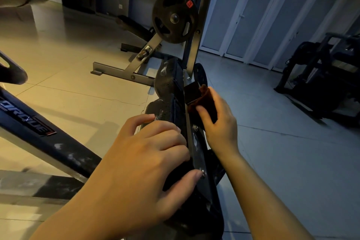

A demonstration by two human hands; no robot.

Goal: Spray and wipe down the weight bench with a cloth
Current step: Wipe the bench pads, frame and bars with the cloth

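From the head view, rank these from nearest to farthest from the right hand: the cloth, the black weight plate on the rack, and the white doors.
1. The cloth: dark red, in the grip of the right hand, pressed against the bench frame.
2. The black weight plate: up ahead, hung on the rack, slightly left.
3. The white doors: along the back wall, to the right.

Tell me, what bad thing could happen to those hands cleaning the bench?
The right hand presses the dark red cloth into the metal frame beside a bolt, so fingers might get scraped or pinched. The left hand braces on the black pad, which looks streaked and maybe wet, so it could slip.
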